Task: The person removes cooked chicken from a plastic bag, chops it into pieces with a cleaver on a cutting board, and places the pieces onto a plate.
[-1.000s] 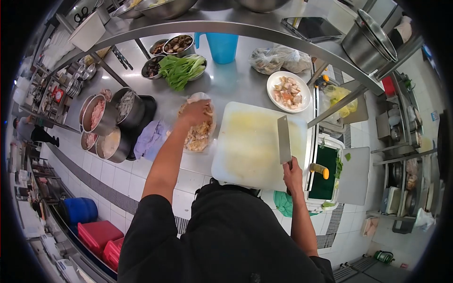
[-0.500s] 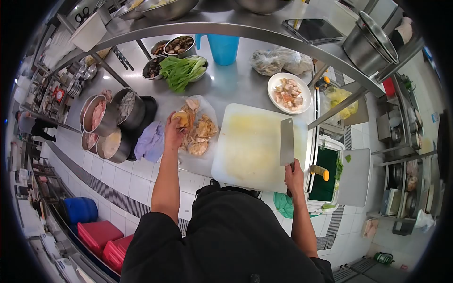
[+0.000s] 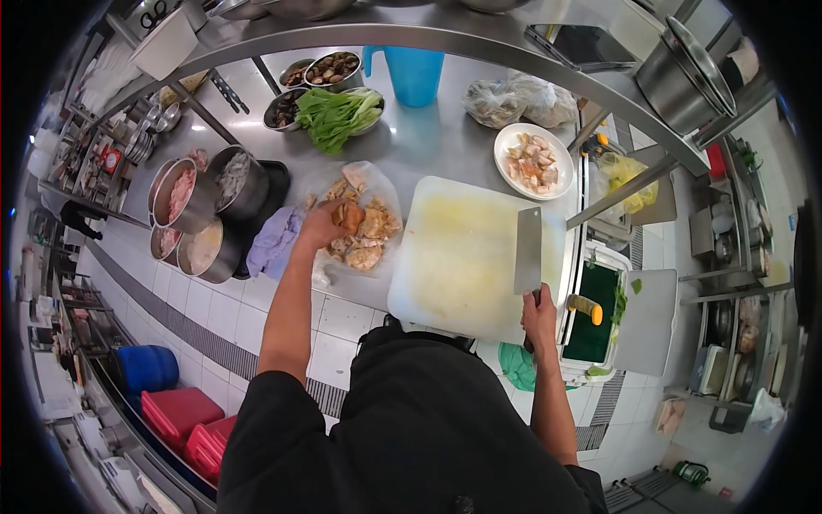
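Note:
My left hand (image 3: 324,226) reaches onto a pile of cooked-looking chicken pieces (image 3: 375,224), its fingers curled around a brown chicken piece (image 3: 347,216). The pile lies on a clear plastic bag (image 3: 387,188) left of the cutting board. My right hand (image 3: 539,319) grips the handle of a cleaver (image 3: 528,253), whose blade points away from me over the right side of the white cutting board (image 3: 467,257). Beyond the board stands a white plate (image 3: 507,174) of chopped pieces. A purple cloth (image 3: 274,247) lies left of the bag.
Metal pots (image 3: 193,197) of raw food stand at the left. Leafy greens (image 3: 338,118), bowls of mushrooms (image 3: 332,68) and a blue jug (image 3: 414,75) are at the back. A steel shelf (image 3: 411,32) spans overhead. An open bin (image 3: 592,300) stands right of the board.
My left hand has lowered onto the pile, where before it held a yellowish piece slightly higher. The cleaver stays in my right hand over the board. The view has shifted slightly.

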`<state>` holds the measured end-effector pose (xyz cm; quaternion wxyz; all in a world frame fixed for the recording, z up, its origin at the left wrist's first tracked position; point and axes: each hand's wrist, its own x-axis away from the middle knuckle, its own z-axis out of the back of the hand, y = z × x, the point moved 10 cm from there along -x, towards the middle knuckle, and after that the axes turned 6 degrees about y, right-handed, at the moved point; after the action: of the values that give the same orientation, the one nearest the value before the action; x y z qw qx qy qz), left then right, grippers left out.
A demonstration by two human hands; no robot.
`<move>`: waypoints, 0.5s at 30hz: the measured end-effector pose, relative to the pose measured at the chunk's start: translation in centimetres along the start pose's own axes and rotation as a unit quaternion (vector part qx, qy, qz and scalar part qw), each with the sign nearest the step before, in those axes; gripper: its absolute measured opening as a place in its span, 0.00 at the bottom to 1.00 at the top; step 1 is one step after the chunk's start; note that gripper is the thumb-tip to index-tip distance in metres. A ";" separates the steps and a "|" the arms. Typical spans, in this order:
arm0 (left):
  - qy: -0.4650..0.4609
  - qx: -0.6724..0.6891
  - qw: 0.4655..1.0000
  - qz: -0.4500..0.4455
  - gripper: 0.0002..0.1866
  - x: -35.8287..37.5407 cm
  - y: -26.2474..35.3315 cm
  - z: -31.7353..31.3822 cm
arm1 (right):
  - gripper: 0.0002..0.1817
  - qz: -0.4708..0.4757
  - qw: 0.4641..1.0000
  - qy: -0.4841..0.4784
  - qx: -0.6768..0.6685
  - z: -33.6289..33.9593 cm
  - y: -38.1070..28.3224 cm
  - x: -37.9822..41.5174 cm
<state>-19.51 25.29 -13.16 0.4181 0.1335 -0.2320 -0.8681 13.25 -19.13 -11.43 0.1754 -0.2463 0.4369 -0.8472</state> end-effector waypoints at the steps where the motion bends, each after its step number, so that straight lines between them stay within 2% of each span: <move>1: -0.006 -0.001 1.000 0.025 0.43 0.1 0.4 0.4 | 0.16 0.000 1.000 -0.002 0.001 -0.1 0.0 0.0; 5: 0.005 -0.012 0.998 0.056 0.36 0.4 1.4 1.5 | 0.16 -0.004 1.000 0.000 0.004 0.0 0.1 0.0; 9: 0.041 -0.034 0.998 0.042 0.35 0.8 2.0 1.7 | 0.16 -0.005 1.000 0.004 -0.001 0.1 0.2 0.0; 11: 0.063 -0.033 0.997 0.034 0.30 0.8 2.2 1.7 | 0.16 -0.009 1.000 0.006 -0.010 0.1 0.3 0.0; 15: 0.053 -0.053 0.996 0.053 0.26 -0.2 -0.1 0.1 | 0.16 0.001 1.000 0.017 -0.016 0.1 1.6 -0.7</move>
<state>-19.44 25.52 -13.12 0.4822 0.1447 -0.1698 -0.8472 14.02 -19.71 -12.95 0.1647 -0.2338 0.4537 -0.8440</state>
